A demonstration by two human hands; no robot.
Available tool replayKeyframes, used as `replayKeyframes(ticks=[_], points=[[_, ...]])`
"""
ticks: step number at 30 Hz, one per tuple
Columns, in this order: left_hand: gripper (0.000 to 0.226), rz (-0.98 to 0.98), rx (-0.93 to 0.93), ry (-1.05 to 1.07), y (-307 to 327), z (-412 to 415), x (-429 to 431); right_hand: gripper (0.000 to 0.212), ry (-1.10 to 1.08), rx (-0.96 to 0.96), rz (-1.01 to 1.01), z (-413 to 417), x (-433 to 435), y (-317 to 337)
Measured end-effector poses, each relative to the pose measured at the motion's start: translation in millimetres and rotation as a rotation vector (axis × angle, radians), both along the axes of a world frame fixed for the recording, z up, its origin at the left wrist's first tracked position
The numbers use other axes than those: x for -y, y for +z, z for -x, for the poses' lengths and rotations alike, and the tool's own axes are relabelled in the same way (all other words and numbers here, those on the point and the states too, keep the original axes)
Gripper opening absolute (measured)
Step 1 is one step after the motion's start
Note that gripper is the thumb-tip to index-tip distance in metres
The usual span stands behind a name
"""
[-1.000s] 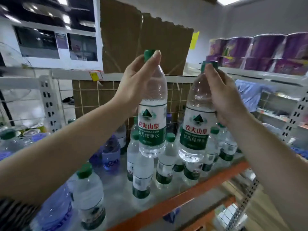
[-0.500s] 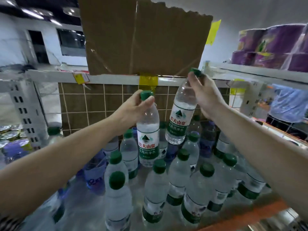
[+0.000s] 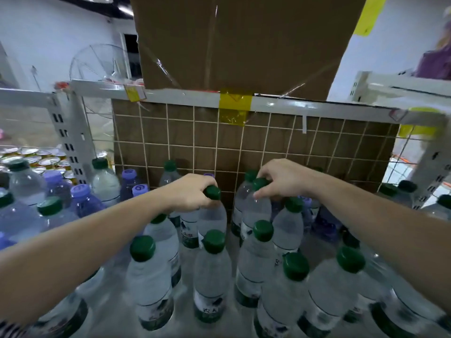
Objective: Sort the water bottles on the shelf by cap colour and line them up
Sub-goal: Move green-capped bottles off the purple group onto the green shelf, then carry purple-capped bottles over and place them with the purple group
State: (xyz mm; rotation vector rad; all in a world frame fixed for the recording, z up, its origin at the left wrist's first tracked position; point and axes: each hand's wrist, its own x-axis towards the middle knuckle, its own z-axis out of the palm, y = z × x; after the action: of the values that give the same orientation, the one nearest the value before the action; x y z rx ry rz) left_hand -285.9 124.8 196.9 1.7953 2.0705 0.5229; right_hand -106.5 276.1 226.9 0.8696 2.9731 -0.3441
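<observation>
My left hand [image 3: 192, 192] grips the neck of a clear green-capped bottle [image 3: 212, 215] that stands upright near the back of the shelf. My right hand [image 3: 280, 179] holds the top of a second green-capped bottle [image 3: 256, 211], just to the right and also upright. Several more green-capped bottles [image 3: 213, 269] crowd the front and middle of the shelf. Purple-capped bottles [image 3: 84, 198] stand at the left, mixed with a few green-capped ones, and more purple-capped bottles [image 3: 324, 223] show behind my right hand.
A brown tiled back panel with a wire grid [image 3: 244, 147] closes the rear of the shelf. A white shelf rail [image 3: 292, 103] with a cardboard box [image 3: 239, 42] on it runs overhead. Cans [image 3: 36, 158] sit in the left bay beyond a white upright [image 3: 70, 140].
Both hands have lowered their bottles from mid-air down among the others at the back of the shelf. The view has tilted down and closer.
</observation>
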Motion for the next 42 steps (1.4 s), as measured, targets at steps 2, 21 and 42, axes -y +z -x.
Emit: replayKeyframes(ticks=[2,21,42], points=[[0.016,0.018,-0.017,-0.007,-0.6,-0.2,-1.8,0.042,-0.003,0.052,0.014,4.1,-0.1,-7.5],[0.028,-0.314,-0.104,-0.102,32.1,-40.6,-52.2,0.019,-0.227,-0.464,0.063,-86.9,-22.8,27.0],[0.059,0.158,-0.378,-0.199,-7.2,-140.1,-173.6,0.056,-0.168,0.347,-0.176,-132.6,-190.7,-31.0]])
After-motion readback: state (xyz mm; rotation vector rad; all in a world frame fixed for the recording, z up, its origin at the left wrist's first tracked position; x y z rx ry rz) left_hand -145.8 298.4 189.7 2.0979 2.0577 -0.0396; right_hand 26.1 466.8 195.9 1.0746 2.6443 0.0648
